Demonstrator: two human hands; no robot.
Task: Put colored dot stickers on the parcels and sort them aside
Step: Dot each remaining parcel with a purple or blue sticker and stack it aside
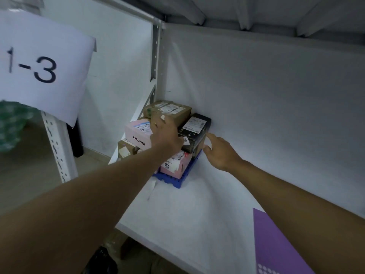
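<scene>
Parcels stacked in shelf corner (177, 204) | brown box (173, 113) steadied by left hand (165, 133), fingers spread | black box (195, 131) approached by right hand (221, 151), fingers apart, nothing held

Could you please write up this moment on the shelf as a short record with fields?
place: white shelf, far corner, behind a paper sign reading 1-3
parcels: brown cardboard box on top, black box, pink Mine Took box, a lower pink box, small brown box
base: blue plastic pallet under the pile
left hand: on the front of the brown cardboard box
right hand: fingers straight, at the black box's side
sticker sheet: purple sheet, lower right of the shelf
</scene>
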